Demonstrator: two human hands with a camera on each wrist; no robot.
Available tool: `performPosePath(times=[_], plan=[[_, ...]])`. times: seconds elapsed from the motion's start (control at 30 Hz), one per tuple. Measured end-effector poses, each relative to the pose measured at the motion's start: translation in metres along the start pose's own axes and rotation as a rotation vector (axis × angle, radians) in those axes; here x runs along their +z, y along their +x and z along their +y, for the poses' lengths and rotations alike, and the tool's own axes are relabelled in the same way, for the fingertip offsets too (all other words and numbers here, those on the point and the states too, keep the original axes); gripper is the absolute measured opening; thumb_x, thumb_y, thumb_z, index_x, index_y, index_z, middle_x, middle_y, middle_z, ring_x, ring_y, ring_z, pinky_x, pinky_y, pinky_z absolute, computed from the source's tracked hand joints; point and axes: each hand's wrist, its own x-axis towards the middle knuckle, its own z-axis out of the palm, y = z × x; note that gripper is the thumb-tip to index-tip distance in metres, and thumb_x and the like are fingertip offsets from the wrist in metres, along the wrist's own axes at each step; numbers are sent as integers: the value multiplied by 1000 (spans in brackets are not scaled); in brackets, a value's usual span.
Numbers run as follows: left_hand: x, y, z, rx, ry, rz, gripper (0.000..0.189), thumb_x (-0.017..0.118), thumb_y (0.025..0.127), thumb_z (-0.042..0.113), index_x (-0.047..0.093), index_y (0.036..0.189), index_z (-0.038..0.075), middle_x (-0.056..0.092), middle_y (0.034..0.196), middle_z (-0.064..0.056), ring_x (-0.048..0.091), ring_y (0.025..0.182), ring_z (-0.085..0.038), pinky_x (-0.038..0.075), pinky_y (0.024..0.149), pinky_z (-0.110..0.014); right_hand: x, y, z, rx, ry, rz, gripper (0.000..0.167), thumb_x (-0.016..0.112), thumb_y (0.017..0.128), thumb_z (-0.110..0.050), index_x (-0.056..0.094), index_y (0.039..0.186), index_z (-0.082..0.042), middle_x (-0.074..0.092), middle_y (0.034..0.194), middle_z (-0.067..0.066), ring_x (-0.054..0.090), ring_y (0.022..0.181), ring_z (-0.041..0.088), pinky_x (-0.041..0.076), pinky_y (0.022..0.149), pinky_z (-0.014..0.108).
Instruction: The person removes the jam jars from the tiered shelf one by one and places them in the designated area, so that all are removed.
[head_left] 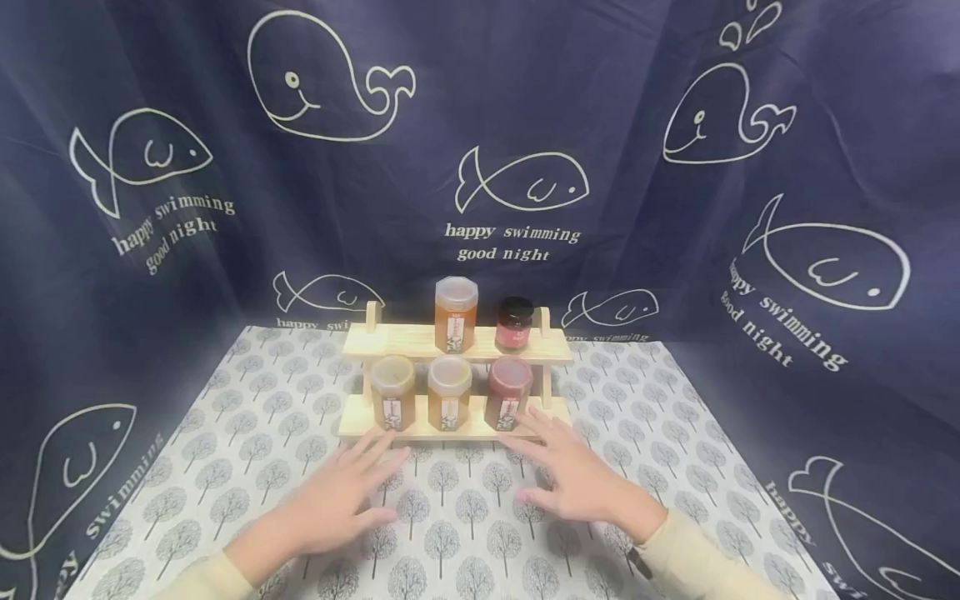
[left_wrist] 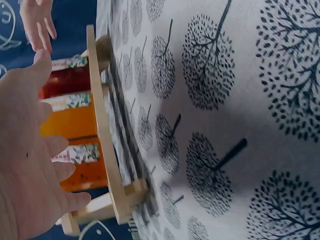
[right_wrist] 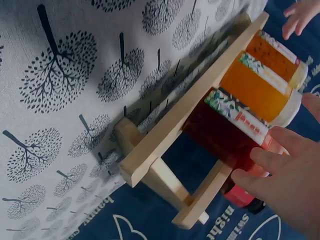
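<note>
A two-tier wooden rack [head_left: 405, 342] holds several jars. On its lower tier stand a brownish-amber jar [head_left: 393, 387], a golden jar [head_left: 449, 400] and a dark red jar [head_left: 508, 392]. The upper tier carries a taller orange jar [head_left: 456, 312] and a small black-lidded jar [head_left: 514, 325] with a red label. My left hand [head_left: 333, 500] is spread in front of the rack's left end, nearest the brownish-amber jar, holding nothing. Fingers extended, my right hand [head_left: 573, 475] is close to the dark red jar; whether the fingertips touch it I cannot tell.
A white cloth with grey tree prints [head_left: 442, 542] covers the table beneath the rack and hands. Behind hangs a dark blue curtain [head_left: 517, 92] with whale and fish drawings. The rack has upright end pieces [head_left: 372, 312].
</note>
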Motion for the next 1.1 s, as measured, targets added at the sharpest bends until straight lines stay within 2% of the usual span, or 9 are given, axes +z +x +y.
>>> performPosePath(times=[0.1, 0.17, 0.33, 0.43, 0.5, 0.7, 0.9, 0.97, 1.1], plan=[[4, -3, -7, -31, -43, 21, 75, 52, 98, 61, 32, 159, 23, 19, 166, -9, 20, 150, -39, 22, 116, -65, -2, 1, 6, 57, 65, 78, 71, 78, 86, -38, 52, 149, -19, 34, 161, 11, 29, 147, 38, 26, 114, 67], [6, -3, -11, -59, -124, 34, 74, 49, 99, 61, 32, 159, 22, 21, 166, -9, 21, 150, -38, 22, 116, -64, -2, 2, 10, 104, 133, 141, 69, 80, 85, -33, 54, 146, -15, 39, 158, 11, 37, 143, 38, 31, 112, 66], [4, -5, -22, -224, -525, 79, 69, 51, 102, 53, 33, 159, 20, 32, 162, -5, 34, 146, -34, 27, 116, -60, -1, 11, 21, 265, 351, 310, 65, 83, 84, -21, 56, 141, -6, 54, 146, 11, 49, 134, 35, 36, 111, 63], [3, -5, -31, -337, -671, 136, 63, 54, 103, 47, 36, 158, 22, 38, 159, -10, 44, 138, -40, 33, 110, -67, -1, 16, 28, 374, 487, 362, 68, 83, 84, -22, 52, 143, -7, 57, 141, 13, 53, 130, 36, 41, 109, 60], [4, -4, -39, -384, -687, 187, 63, 57, 102, 45, 38, 157, 21, 40, 158, -14, 46, 135, -44, 35, 107, -71, 0, 19, 33, 422, 572, 369, 72, 83, 84, -21, 48, 146, -8, 56, 142, 17, 53, 129, 37, 44, 107, 58], [0, 10, -69, -412, -717, 277, 74, 69, 96, 33, 34, 156, 6, 29, 160, -23, 33, 142, -48, 30, 111, -69, 5, 31, 43, 480, 791, 374, 78, 81, 84, -11, 40, 151, -4, 51, 143, 26, 51, 131, 42, 45, 107, 55], [12, 23, -97, -466, -852, 270, 81, 75, 92, 29, 31, 157, 9, 7, 166, -24, 22, 146, -50, 21, 115, -69, 13, 42, 45, 489, 912, 382, 75, 76, 86, -2, 38, 151, -2, 50, 144, 26, 50, 132, 44, 45, 108, 52], [16, 25, -104, -492, -873, 251, 86, 76, 91, 32, 28, 158, 11, 9, 165, -25, 30, 142, -52, 25, 113, -67, 16, 45, 45, 482, 937, 381, 76, 76, 86, -2, 37, 152, -1, 49, 145, 27, 49, 132, 44, 45, 108, 52], [23, 31, -111, -487, -896, 235, 91, 78, 88, 36, 27, 159, 12, 26, 160, -26, 34, 141, -50, 27, 113, -68, 22, 53, 44, 482, 984, 385, 78, 77, 85, 0, 36, 152, -2, 47, 145, 27, 49, 132, 43, 45, 108, 49]])
